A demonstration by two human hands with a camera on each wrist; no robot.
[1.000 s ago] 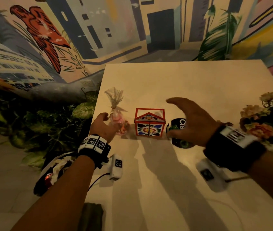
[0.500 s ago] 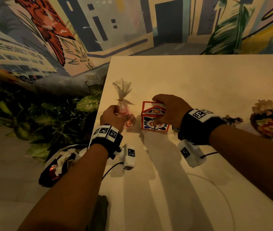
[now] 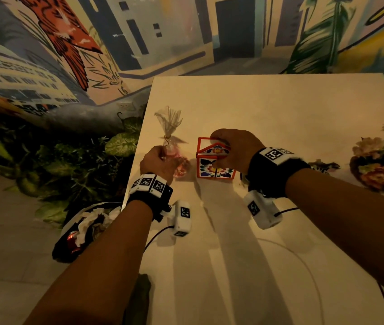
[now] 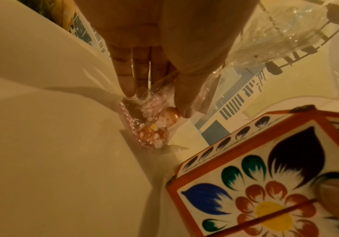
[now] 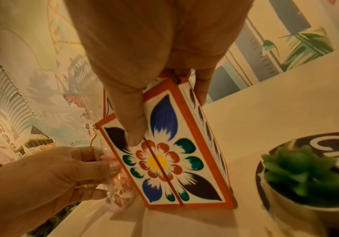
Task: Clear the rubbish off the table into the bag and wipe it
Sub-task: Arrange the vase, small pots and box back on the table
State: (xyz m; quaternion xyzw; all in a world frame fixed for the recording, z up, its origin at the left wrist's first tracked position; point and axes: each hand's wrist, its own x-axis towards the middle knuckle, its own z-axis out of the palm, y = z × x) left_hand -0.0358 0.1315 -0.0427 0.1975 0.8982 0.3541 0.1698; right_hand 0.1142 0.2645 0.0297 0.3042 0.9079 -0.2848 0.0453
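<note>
A clear cellophane gift bag (image 3: 170, 123) with a pink figurine (image 4: 156, 128) inside stands near the left edge of the white table (image 3: 280, 109). My left hand (image 3: 160, 160) pinches it at the figurine, thumb on one side and fingers (image 4: 127, 89) on the other. Beside it is a house-shaped box (image 3: 214, 170) with red edges and a painted flower. My right hand (image 3: 233, 148) grips the box from above, with the thumb on the flower face (image 5: 174, 168) and the fingers over the roof. The box leans slightly. A black rubbish bag (image 3: 87, 231) holding crumpled paper lies on the floor left of the table.
A small green succulent candle (image 5: 306, 173) on a dark round coaster sits just right of the box, hidden behind my wrist in the head view. A flower arrangement (image 3: 381, 165) is at the table's right edge. A dark cloth (image 3: 139, 299) lies at the near left corner. Plants line the floor on the left.
My right hand dropped from hovering open above the table onto the box and closed round it. My left hand closed on the cellophane bag.
</note>
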